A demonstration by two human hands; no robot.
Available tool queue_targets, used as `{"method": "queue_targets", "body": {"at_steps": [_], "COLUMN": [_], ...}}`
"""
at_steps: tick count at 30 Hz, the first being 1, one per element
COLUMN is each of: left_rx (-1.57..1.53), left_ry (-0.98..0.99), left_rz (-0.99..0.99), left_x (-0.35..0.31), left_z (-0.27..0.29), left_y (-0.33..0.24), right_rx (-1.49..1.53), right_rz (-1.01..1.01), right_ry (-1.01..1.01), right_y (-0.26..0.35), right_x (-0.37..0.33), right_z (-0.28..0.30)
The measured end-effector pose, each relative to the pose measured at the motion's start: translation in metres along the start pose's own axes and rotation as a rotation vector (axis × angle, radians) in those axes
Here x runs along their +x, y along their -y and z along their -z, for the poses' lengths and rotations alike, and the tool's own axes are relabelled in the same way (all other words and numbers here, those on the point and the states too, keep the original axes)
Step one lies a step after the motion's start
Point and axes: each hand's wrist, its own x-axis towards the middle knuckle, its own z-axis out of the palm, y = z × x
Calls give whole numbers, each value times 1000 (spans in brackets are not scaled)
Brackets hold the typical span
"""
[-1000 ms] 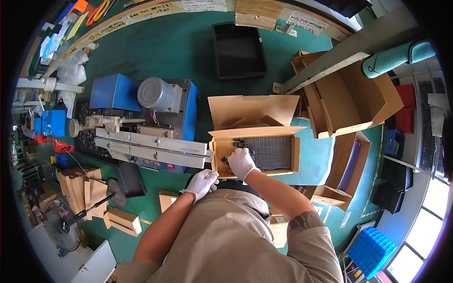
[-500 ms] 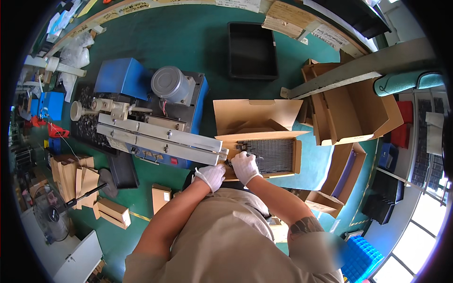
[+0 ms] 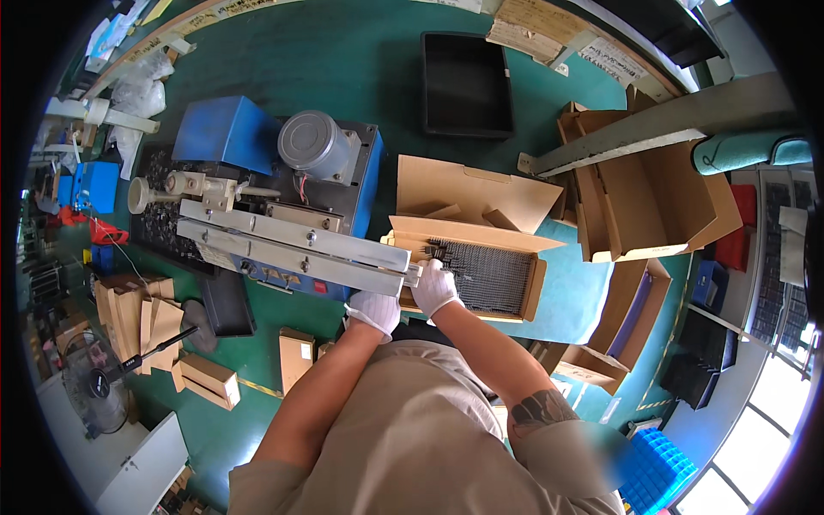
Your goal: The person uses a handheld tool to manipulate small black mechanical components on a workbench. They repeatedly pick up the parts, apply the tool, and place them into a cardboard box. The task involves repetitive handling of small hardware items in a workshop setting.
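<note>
Beige shirt point(image 3: 399, 421) with short sleeves point(image 3: 270, 485), soft folds on its front, white glove point(image 3: 371, 321) on the left hand point(image 3: 376, 313), similar glove point(image 3: 442, 299) on the right hand point(image 3: 436, 287), dark tattoo point(image 3: 539, 408) (its pattern is too small to tell) near the right sleeve point(image 3: 554, 455)

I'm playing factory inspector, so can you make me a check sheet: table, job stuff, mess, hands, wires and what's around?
Surface: flat green tabletop.
Job's things: open brown cardboard box with rows of thin dark parts; long silver metal rails on a blue boxy machine reach its left end.
Clutter: black rectangular tray; large open brown cartons at right.
Hands: white-gloved left hand below the rail ends, white-gloved right hand beside them; grips unclear.
Cables: thin reddish wires below a round silver canister.
Surroundings: dark caged fan, lower left.
</note>
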Motion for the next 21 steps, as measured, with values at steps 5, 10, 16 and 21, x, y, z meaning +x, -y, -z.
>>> {"method": "queue_targets", "body": {"at_steps": [5,10,16,21], "left_rx": [33,-100,-781,-2451], "left_ry": [28,-141,-256,611], "left_rz": [20,-113,50,382], "left_x": [-1,0,5,31], "left_z": [23,30,10,28], "left_y": [-9,-7,-10,-44], "right_rx": [126,448,876,927], "right_rz": [71,20,-182,-185], "right_ry": [-52,21,-126,-223], "right_y": [-14,-38,-65,-59], "right_x": [-4,-6,-18,-33], "right_z": [23,40,62,92]}}
